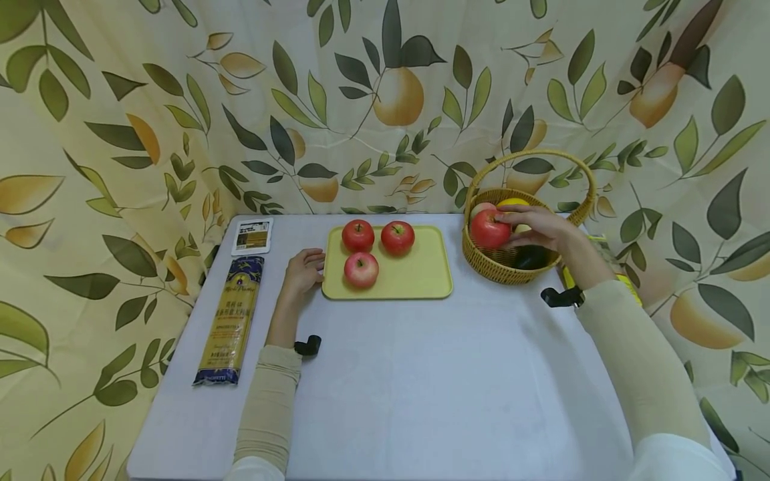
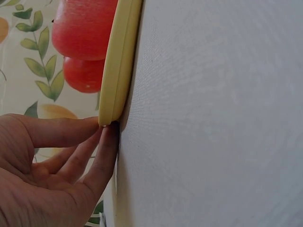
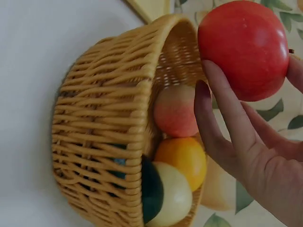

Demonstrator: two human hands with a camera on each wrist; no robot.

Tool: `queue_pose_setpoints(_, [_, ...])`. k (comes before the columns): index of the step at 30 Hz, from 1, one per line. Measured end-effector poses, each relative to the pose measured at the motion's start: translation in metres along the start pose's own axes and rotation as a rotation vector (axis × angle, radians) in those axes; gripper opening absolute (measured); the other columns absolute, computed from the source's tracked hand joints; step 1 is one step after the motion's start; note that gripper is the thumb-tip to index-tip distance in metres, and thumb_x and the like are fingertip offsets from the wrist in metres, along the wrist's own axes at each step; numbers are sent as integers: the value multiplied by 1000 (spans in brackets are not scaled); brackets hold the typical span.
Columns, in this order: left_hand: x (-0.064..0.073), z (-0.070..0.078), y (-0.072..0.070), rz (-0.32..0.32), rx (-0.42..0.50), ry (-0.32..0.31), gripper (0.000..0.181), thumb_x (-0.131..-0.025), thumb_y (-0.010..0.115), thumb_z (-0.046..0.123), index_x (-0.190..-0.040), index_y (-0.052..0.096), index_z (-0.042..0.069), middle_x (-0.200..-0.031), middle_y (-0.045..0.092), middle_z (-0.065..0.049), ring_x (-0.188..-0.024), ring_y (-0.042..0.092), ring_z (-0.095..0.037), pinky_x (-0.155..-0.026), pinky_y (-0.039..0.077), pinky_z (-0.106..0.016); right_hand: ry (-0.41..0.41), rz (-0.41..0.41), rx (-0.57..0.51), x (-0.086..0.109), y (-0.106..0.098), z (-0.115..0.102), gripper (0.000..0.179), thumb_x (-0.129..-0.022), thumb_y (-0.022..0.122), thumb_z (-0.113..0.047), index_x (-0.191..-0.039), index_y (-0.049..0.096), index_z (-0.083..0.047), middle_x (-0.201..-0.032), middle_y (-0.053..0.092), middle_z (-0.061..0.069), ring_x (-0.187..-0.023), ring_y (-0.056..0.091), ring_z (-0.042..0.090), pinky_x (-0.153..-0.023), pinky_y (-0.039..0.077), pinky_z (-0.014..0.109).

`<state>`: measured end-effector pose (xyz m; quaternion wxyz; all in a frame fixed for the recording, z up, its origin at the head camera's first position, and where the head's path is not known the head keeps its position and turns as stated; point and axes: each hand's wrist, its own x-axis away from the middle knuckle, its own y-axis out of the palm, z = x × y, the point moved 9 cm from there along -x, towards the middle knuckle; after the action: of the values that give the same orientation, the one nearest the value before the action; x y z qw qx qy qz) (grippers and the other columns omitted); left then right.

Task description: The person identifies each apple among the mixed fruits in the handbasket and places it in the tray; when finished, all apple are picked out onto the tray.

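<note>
My right hand (image 1: pixel 541 226) grips a red apple (image 3: pixel 244 49) with its fingertips, up at the mouth of a wicker basket (image 3: pixel 104 109). Inside the basket lie a pinkish peach-like fruit (image 3: pixel 175 111), an orange-yellow round fruit (image 3: pixel 182 158), a pale round one (image 3: pixel 173 196) and a dark green one (image 3: pixel 151 189). On the yellow tray (image 1: pixel 415 277), three red apples (image 1: pixel 361 270) sit in its left half. My left hand (image 1: pixel 303 270) pinches the tray's left edge, thumb at the rim and a finger low against the table, as the left wrist view shows.
A blue and gold spaghetti packet (image 1: pixel 230 327) lies on the white table (image 1: pixel 421 381) left of my left arm. Beyond it is a small white-framed card (image 1: pixel 252 237). The basket's tall handle (image 1: pixel 529 155) arches over its opening. A yellow-edged package (image 1: pixel 628 287) is partly hidden behind my right forearm.
</note>
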<state>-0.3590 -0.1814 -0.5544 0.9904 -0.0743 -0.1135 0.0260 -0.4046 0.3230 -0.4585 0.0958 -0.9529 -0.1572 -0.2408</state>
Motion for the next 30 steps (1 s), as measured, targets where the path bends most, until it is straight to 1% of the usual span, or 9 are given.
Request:
queue_pose_setpoints(4, [2, 1, 0, -5, 1, -9, 74, -79, 54, -29, -147, 50, -2, -146, 57, -21, -133, 59, -34, -78, 56, -24, -20, 5, 13, 8, 9, -9, 75, -103, 67, -31, -164, 26, -15, -164, 20, 20, -117, 60, 36, -103, 53, 47])
queue_pose_setpoints(7, [3, 2, 1, -6, 2, -15, 74, -80, 55, -29, -148, 49, -2, -147, 57, -21, -134, 58, -34, -81, 57, -25, -40, 10, 31, 12, 18, -16, 76, -102, 68, -31, -164, 28, -13, -163, 22, 20, -111, 64, 33, -100, 55, 46])
queue_pose_setpoints(12, [5, 4, 1, -9, 7, -11, 73, -80, 53, -29, -148, 49, -3, -147, 56, -21, -134, 58, -34, -87, 58, -31, -80, 26, 61, 19, 33, -26, 76, -102, 69, -30, -162, 31, -6, -161, 27, 22, -105, 69, 30, -98, 55, 47])
queue_pose_setpoints(15, [5, 4, 2, -13, 11, -8, 72, -81, 52, -29, -148, 48, -3, -147, 56, -22, -134, 57, -34, -88, 58, -32, -97, 30, 63, 22, 42, -30, 72, -102, 69, -30, -160, 34, -5, -160, 30, 22, -101, 71, 28, -99, 54, 50])
queue_pose_setpoints(21, [4, 3, 2, -12, 24, -13, 72, -82, 51, -29, -149, 48, -3, -148, 56, -21, -134, 57, -34, -92, 57, -35, -127, 29, 83, 27, 58, -37, 71, -102, 69, -33, -158, 37, -3, -157, 36, 24, -98, 73, 22, -93, 58, 45])
queue_pose_setpoints(24, [4, 2, 1, -12, 17, -13, 72, -82, 52, -28, -149, 48, -3, -148, 56, -21, -134, 57, -33, -94, 57, -38, -151, 27, 104, 28, 67, -41, 70, -103, 67, -32, -157, 36, -1, -153, 39, 25, -99, 71, 21, -93, 58, 46])
queue_pose_setpoints(27, [5, 2, 1, -15, 13, -10, 72, -82, 52, -28, -149, 49, -3, -148, 56, -20, -134, 57, -33, -92, 58, -35, -170, 26, 119, 27, 75, -44, 66, -102, 67, -29, -154, 40, 0, -149, 44, 24, -100, 71, 23, -91, 59, 47])
queue_pose_setpoints(30, [6, 4, 1, -18, 19, -1, 73, -80, 52, -30, -149, 49, -4, -149, 56, -22, -134, 57, -35, -84, 57, -28, -183, 9, 116, 24, 84, -45, 64, -102, 68, -27, -153, 42, 1, -148, 46, 24, -101, 71, 26, -90, 59, 47])
